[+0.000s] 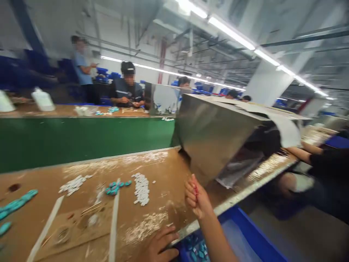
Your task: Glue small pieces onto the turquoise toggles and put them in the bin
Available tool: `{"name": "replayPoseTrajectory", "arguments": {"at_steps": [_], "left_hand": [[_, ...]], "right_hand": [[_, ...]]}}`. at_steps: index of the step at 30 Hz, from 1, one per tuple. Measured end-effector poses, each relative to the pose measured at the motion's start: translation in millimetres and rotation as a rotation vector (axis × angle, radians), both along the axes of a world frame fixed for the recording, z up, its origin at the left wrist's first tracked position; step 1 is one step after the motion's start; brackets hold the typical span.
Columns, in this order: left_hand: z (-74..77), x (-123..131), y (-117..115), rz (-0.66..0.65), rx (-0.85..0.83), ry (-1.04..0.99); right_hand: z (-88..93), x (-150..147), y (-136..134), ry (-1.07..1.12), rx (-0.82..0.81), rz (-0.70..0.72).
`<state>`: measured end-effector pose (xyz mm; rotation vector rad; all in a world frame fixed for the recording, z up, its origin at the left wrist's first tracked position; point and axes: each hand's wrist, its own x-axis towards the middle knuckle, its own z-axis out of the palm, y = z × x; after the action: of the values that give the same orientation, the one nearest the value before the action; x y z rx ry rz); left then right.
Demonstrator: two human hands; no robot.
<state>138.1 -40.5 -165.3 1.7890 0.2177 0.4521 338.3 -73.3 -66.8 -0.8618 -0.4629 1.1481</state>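
The brown surface (pixel 169 165) spans the foreground, dusted with pale powder, and along its far side runs a green belt (pixel 81 140). A metal hood (pixel 215 123) stands at the right end of the near stretch, pale sheets (pixel 283 127) draped over its top. Beyond the belt a seated person (pixel 128 89) works; at far right another's forearms (pixel 302 153) reach in past the hood. Below the surface's near edge sits a blue bin (pixel 255 225), teal pieces (pixel 200 251) inside. A flat board (pixel 84 236) lies at left between pale strips (pixel 112 233). The right hand (pixel 196 194), raised in front of the hood, is curled closed around small red bits (pixel 195 190), which show between its fingers. The left hand (pixel 163 243) is low by the near edge, fingers loosely apart; whether it touches anything cannot be told. White pieces (pixel 141 190) form two clusters, with a smaller teal cluster (pixel 114 186) between them.
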Motion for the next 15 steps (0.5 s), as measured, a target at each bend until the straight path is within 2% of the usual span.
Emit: {"name": "replayPoseTrajectory", "arguments": {"at_steps": [2, 3, 5, 7, 9, 11, 13, 15], "left_hand": [[1.5, -49.0, 0.3, 0.090, -0.136, -0.041], [5.7, -75.3, 0.1, 0.183, -0.245, -0.072], [18.4, -127.9, 0.1, 0.499, -0.574, -0.166], [31.6, -175.2, 1.4, 0.699, -0.962, -0.287], [40.8, -213.7, 5.0, 0.724, -1.294, -0.431], [44.6, -244.3, 11.3, 0.693, -1.522, -0.542], [45.2, -269.8, 19.7, 0.720, -1.641, -0.614], [44.6, -292.0, 29.2, 0.844, -1.672, -0.721]], "right_hand": [[-13.5, -62.0, 23.5, 0.013, -0.055, 0.170], [-17.7, -90.3, 34.2, -0.005, -0.082, 0.253], [-21.2, -144.2, 53.2, -0.133, -0.104, 0.414], [-20.5, -197.9, 68.5, -0.438, -0.014, 0.535], [-19.3, -252.6, 78.6, -0.878, 0.237, 0.579], [-21.6, -304.8, 83.8, -1.347, 0.608, 0.522], [-28.5, -349.1, 87.4, -1.700, 0.955, 0.403], [-38.3, -382.2, 92.4, -1.880, 1.147, 0.272]]}}
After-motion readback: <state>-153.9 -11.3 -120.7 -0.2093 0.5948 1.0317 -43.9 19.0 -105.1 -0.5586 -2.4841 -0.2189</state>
